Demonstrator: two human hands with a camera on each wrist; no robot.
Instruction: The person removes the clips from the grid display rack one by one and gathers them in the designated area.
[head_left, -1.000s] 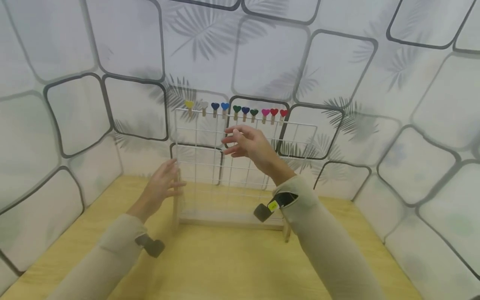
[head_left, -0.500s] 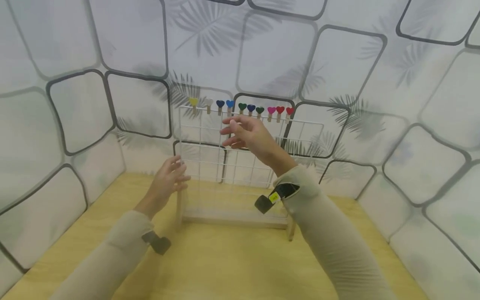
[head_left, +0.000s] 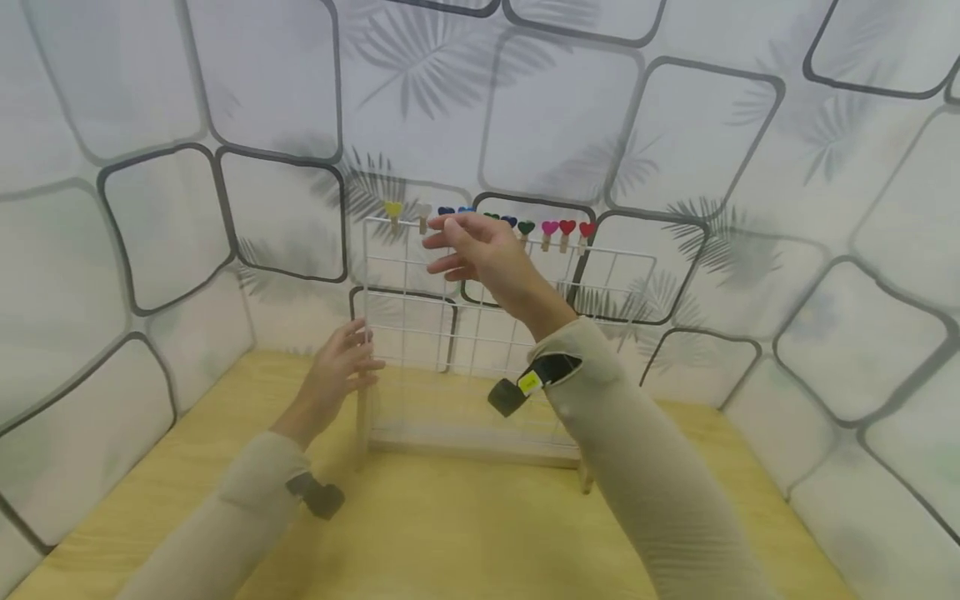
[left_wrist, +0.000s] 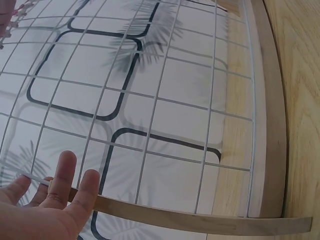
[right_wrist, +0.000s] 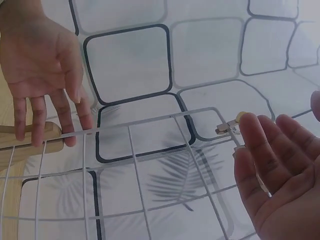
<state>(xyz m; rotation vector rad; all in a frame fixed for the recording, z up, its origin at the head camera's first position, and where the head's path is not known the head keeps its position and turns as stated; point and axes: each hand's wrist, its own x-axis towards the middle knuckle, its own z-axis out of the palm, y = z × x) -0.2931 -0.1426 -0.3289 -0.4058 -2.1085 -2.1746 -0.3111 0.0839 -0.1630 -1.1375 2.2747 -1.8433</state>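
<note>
Left hand (head_left: 333, 375): lower than the clips, at the left wooden post (left_wrist: 190, 218); its fingers are apart and mostly straight. If they press on the post, I cannot tell.
Yellow heart clip (head_left: 393, 212): at the far left of the row, on the top wire of the white wire grid (head_left: 474, 337). It lies to the left of the right fingertips and a little higher, apart from them; its long axis is upright, across the wire.
White heart clip (head_left: 423, 218): just beside the right fingertips, on the far side of them; contact is not clear.
Right hand (head_left: 483, 254): the nearer one to the clips. Its fingers are apart, softly bent, with nothing seen between them, and point left along the row.
Blue clips (head_left: 467, 210): partly hidden behind this hand.
Green clip (head_left: 527, 227), pink clip (head_left: 550, 227), red clips (head_left: 567, 227): to the right of the hand, also upright on the top wire.
</note>
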